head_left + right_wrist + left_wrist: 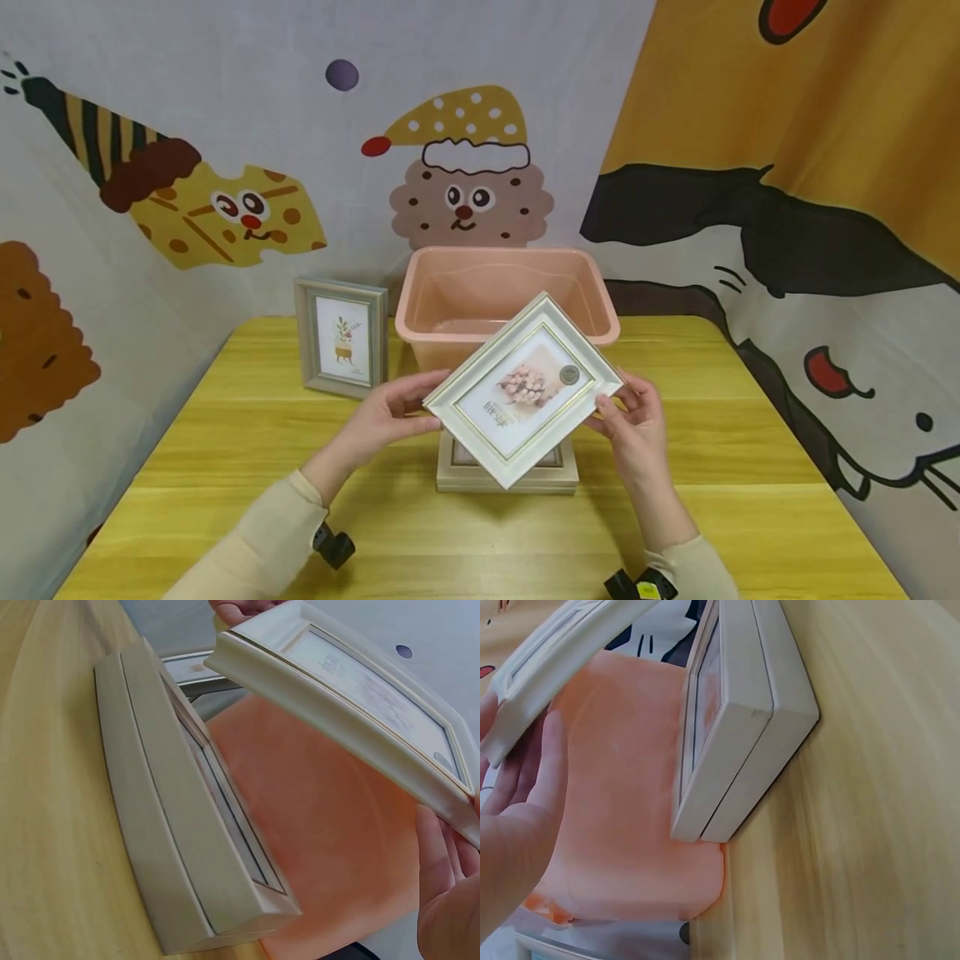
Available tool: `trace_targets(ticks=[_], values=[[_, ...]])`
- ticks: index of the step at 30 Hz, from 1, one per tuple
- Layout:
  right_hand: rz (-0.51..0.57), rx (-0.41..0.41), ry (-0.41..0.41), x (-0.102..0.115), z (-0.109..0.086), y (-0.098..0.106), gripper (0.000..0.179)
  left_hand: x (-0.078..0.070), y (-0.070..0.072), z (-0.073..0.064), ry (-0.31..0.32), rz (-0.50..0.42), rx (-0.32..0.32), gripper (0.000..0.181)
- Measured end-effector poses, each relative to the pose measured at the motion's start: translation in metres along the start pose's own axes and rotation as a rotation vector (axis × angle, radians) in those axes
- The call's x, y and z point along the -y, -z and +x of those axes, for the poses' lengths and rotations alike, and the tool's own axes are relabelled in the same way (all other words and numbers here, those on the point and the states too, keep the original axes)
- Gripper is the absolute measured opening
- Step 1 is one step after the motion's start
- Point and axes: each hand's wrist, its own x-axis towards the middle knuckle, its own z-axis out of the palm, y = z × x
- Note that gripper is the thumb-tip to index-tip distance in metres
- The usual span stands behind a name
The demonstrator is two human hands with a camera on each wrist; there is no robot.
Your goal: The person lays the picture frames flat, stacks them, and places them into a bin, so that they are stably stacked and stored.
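Between both hands a cream picture frame [480, 442] with a pink flower print is held up, turned cornerwise. My left hand [390, 408] grips its left corner, and my right hand [633, 421] pinches the right corner with the thumb on the front. Below the held frame, two more picture frames [510, 483] lie flat in a stack on the table; the held one partly covers them in the head view. The right wrist view shows the stack [180, 802] from the side, and the left wrist view shows the held frame [555, 667] above it.
A pink plastic bin [442, 292] stands open behind the stack. To its left, a grey-beige picture frame [343, 337] with a potted plant print stands upright. The wooden table [735, 467] ends at a cloth [247, 50] printed with cartoons.
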Motion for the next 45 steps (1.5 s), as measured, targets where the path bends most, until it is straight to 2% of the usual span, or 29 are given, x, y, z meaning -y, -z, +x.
trace_targets(ticks=[3,7,12,16,19,23,27,32,38,45], values=[[0.012,-0.007,-0.018,-0.002,-0.003,0.001,0.042,0.001,-0.002,-0.001,-0.024,-0.012,-0.043,0.058],[0.046,0.021,-0.023,-0.006,-0.007,0.003,0.042,0.004,-0.005,-0.002,-0.057,-0.044,-0.109,0.052],[0.053,0.065,-0.031,-0.009,-0.009,0.007,0.041,0.007,-0.005,-0.001,-0.064,-0.094,-0.153,0.045],[-0.05,0.133,-0.049,-0.008,-0.008,0.014,0.041,0.007,-0.003,-0.001,-0.045,-0.106,-0.178,0.043],[-0.199,0.213,-0.071,-0.006,-0.006,0.021,0.043,0.005,-0.001,-0.001,-0.008,-0.104,-0.192,0.042],[-0.395,0.366,-0.096,-0.001,-0.005,0.031,0.056,0.006,0.001,0.0,0.043,-0.116,-0.206,0.041],[-0.526,0.461,-0.135,0.003,-0.006,0.035,0.069,0.011,0.003,0.004,0.086,-0.136,-0.247,0.04],[-0.603,0.52,-0.17,0.006,-0.008,0.038,0.08,0.017,0.004,0.006,0.105,-0.148,-0.285,0.041],[-0.671,0.584,-0.171,0.006,-0.01,0.042,0.087,0.021,0.004,0.008,0.123,-0.128,-0.278,0.041],[-0.704,0.594,-0.213,0.003,-0.012,0.044,0.088,0.03,0.003,0.016,0.162,-0.105,-0.342,0.039]])
